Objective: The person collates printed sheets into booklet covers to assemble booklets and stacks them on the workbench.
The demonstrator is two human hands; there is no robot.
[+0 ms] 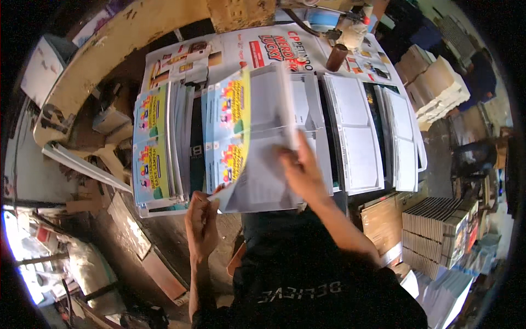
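Observation:
My left hand [201, 222] is closed in a pinch on the lower corner of a colourful printed sheet [235, 120], blue, yellow and green, which curls up from its stack. My right hand [300, 169] grips the right edge of pale grey-white sheets [268, 109] beside it, thumb on the near face. Those sheets stand partly raised, and their upper edge is smeared by motion. To the left lies another stack of the same colourful sheets [150, 142]. Right of my hands are two stacks of white printed pages, one nearer [359, 134] and one farther [398, 137].
A large printed poster [230, 46] covers the worktable under the stacks. A brown cylinder [336, 57] stands at the back, by a machine's arm. Paper bundles [433, 82] sit at the far right, with tied book stacks [433, 236] lower down. A curved metal frame [60, 104] rises at left.

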